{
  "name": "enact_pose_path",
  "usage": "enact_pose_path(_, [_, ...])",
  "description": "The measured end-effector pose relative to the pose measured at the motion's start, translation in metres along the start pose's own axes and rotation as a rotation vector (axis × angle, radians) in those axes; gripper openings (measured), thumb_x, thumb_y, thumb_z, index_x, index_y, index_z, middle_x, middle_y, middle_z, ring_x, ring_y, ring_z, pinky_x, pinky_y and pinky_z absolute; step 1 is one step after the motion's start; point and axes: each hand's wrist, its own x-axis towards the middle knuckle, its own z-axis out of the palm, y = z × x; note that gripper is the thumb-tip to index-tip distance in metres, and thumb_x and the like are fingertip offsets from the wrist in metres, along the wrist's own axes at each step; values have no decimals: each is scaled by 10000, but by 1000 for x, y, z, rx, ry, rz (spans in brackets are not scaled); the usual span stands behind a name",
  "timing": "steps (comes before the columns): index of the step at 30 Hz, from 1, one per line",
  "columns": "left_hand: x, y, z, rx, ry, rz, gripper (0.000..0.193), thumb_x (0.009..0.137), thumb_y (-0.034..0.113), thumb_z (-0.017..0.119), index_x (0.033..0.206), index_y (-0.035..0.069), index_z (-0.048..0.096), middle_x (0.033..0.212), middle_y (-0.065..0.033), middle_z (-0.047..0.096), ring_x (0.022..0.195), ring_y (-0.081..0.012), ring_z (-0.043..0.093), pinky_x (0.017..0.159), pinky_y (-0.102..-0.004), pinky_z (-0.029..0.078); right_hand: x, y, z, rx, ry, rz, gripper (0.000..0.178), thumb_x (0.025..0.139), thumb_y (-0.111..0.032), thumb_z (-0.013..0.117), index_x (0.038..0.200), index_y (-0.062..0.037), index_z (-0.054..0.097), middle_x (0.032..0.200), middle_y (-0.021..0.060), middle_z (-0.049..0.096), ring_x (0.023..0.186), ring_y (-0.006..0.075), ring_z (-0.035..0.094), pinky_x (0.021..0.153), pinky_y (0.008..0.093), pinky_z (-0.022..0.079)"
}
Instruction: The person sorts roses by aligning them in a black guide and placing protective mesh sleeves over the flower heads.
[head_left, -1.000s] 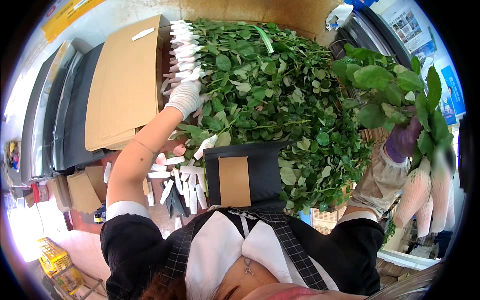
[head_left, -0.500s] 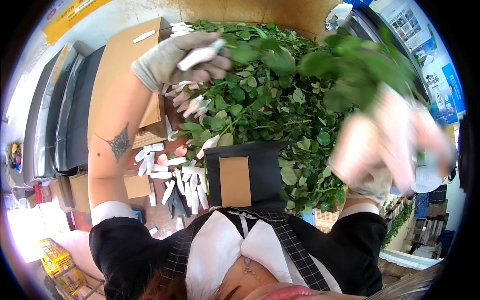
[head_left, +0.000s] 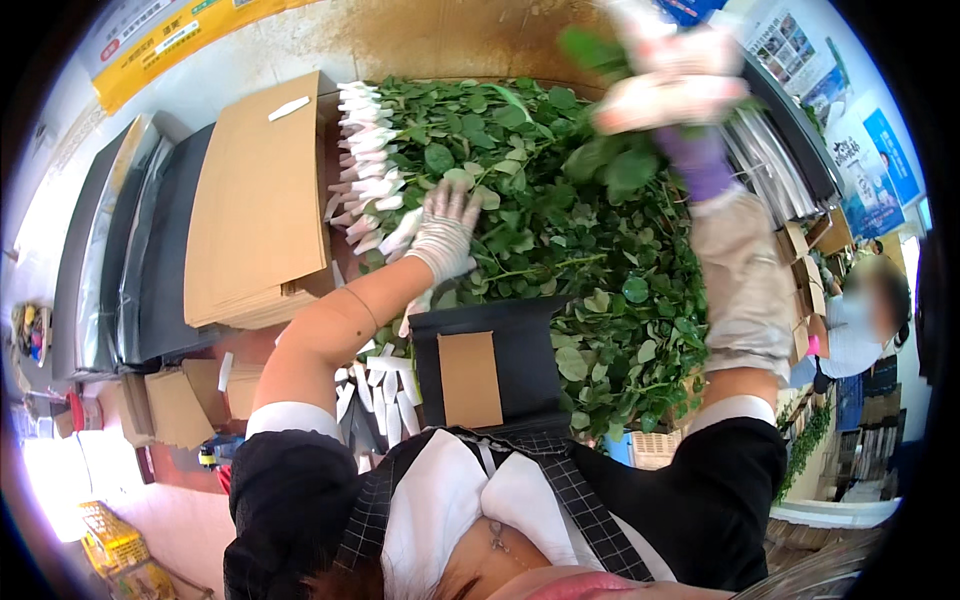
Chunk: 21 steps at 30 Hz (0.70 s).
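My left hand (head_left: 450, 235), in a pale striped glove, lies with fingers stretched out on a wide pile of leafy stems (head_left: 540, 210). Just beside it is a white-sleeved flower head (head_left: 401, 232); more pinkish-white sleeved heads (head_left: 365, 150) line the pile's left edge. At the far right, my right hand (head_left: 680, 85), in a white and pinkish glove with a purple cuff, is smeared by motion. Green leaves (head_left: 592, 52) stick out from its fingers, seemingly gripped; other leaves hang close below it. The stems inside its grip are hidden.
Stacked brown cardboard sheets (head_left: 255, 200) stand left of the pile, beside black sheets (head_left: 165, 240). In front are a black holder (head_left: 535, 370) with a brown card (head_left: 470, 378) and loose white sleeves (head_left: 385, 385). Another person (head_left: 855, 335) is at the right.
My left hand has come down from the upper left, leaving a white-sleeved flower head on the pile, and now lies flat. My right hand has swung up and away toward the wall.
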Motion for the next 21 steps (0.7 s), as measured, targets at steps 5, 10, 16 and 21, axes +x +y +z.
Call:
enact_pose_path(5, [32,-40,31,-286,-132,-233,839,811,295,633,1470,67,165,1362,-260,410,1202,-378,486,1001,-432,400,-92,215,-115,-90,327,449,491,823,-208,637,1292,-144,503,1195,136,572,1166,269,508,957,390,450])
enact_pose_path(10, [34,-46,27,-241,-299,-275,879,742,314,687,1453,87,221,1381,-232,390,1272,-361,411,1034,-455,356,-144,235,-227,1,490,811,509,820,-167,624,1312,-149,495,1176,118,597,1103,273,551,901,384,478])
enact_pose_path(16, [27,15,-81,-389,344,-99,1198,558,508,818,1454,64,159,1451,-242,235,1358,-411,203,1116,-490,191,-94,192,-251,-295,356,774,537,816,-118,608,1337,-155,486,1153,97,627,1027,278,602,833,376,512])
enact_pose_path(21, [65,53,-151,1179,514,-39,1176,653,493,800,1474,77,67,1451,-215,254,1297,-342,320,1039,-412,341,-12,127,-233,-658,99,681,564,812,-78,596,1358,-160,479,1134,79,652,964,281,645,777,370,540])
